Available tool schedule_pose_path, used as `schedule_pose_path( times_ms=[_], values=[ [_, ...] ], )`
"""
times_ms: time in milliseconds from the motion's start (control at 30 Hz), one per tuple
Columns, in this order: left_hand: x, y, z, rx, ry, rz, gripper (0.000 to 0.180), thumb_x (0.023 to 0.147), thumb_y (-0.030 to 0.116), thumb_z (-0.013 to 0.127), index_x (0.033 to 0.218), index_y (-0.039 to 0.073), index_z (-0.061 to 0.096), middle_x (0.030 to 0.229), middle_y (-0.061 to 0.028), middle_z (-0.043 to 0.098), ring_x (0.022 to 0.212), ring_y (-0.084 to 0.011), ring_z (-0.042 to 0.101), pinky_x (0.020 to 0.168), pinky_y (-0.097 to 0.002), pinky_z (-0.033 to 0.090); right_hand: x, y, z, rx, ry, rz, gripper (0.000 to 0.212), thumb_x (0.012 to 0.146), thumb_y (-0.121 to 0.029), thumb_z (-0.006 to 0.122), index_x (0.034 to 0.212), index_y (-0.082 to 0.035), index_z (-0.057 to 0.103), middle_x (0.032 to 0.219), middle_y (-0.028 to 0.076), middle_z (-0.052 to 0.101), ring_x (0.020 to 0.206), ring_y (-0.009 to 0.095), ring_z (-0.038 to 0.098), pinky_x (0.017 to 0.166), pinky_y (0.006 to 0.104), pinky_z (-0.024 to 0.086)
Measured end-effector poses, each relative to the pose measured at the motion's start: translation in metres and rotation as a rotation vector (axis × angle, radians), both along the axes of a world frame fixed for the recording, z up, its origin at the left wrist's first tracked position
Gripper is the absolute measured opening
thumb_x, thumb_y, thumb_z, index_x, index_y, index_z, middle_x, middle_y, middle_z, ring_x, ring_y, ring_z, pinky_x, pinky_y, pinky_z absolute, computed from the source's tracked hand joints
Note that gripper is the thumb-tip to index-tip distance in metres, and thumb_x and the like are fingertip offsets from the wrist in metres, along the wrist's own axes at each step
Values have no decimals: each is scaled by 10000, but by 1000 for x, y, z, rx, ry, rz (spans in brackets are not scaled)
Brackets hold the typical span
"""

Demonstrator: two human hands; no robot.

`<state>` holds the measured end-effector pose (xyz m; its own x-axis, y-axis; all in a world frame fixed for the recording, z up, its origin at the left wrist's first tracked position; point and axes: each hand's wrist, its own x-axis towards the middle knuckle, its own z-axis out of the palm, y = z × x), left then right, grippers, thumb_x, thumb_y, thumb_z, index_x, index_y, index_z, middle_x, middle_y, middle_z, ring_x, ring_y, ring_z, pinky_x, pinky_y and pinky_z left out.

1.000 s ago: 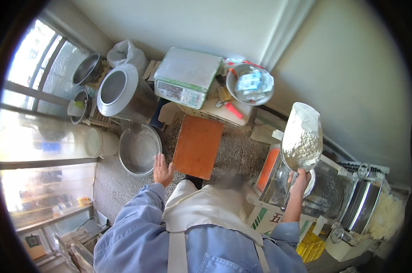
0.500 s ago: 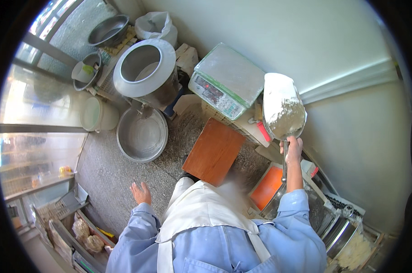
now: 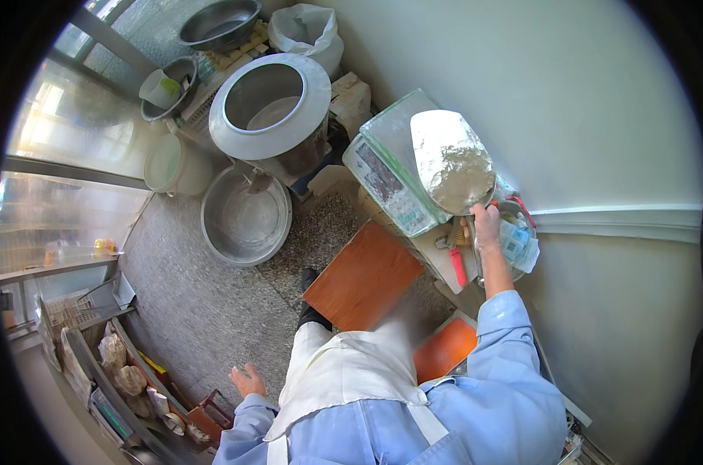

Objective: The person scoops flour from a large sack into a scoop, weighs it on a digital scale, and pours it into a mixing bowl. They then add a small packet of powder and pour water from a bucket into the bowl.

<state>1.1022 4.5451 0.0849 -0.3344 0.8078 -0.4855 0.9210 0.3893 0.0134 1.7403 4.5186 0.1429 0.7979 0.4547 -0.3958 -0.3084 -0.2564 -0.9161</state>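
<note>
A large metal scoop (image 3: 466, 184) is in my right hand (image 3: 485, 225), which is closed round its handle. White powder that looks like flour (image 3: 438, 138) fills the scoop's far part. The scoop hangs over the right side of a green-edged scale (image 3: 384, 180); I cannot tell whether it touches the plate. My left hand (image 3: 248, 380) is low at my side, fingers apart, with nothing in it. Just below the scoop lie a red-handled tool (image 3: 457, 266) and a brush (image 3: 460, 232).
A round metal machine bowl with a wide rim (image 3: 318, 85) and a wide metal basin (image 3: 247, 225) stand at the left. A brown board (image 3: 363, 277) is before my legs. Beside the wall sits a container with blue-and-white packets (image 3: 519, 242). Shelves with bags (image 3: 130, 380) line the lower left.
The scoop has moved from the scale's right edge to over its plate. My view has shifted, showing the container by the wall. My left hand stays open and low.
</note>
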Motion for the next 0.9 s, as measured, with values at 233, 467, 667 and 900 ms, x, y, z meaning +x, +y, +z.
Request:
schedule_pose_path(
  times_ms=[233,467,667,900],
  values=[
    [-4,-13,-6,0,46,23,634,893,432,362,1280,-68,312,1350,-232,288,1297,-339,190,1070,-387,154,20,17,-22,-70,-23,77,180,699,-146,494,675,27,538,554,108,546,373,168,488,291,268,362],
    [-11,-15,-11,3,79,19,635,889,438,370,1275,-64,326,1340,-240,301,1288,-346,210,1065,-392,164,37,21,-37,-121,-20,96,186,699,-144,485,675,30,548,561,102,548,391,162,501,297,266,366],
    [-12,-15,-13,7,73,4,641,886,453,361,1274,-57,335,1335,-243,310,1285,-350,215,1064,-395,164,46,24,-43,-73,-21,121,207,699,-157,503,643,41,528,507,120,534,324,166,446,286,267,336],
    [0,-11,-7,-14,77,21,640,887,453,357,1282,-49,329,1351,-233,292,1296,-333,199,1069,-385,153,51,28,-43,-101,-16,114,205,705,-161,496,657,33,538,511,111,534,331,158,450,294,262,348]
  ],
)
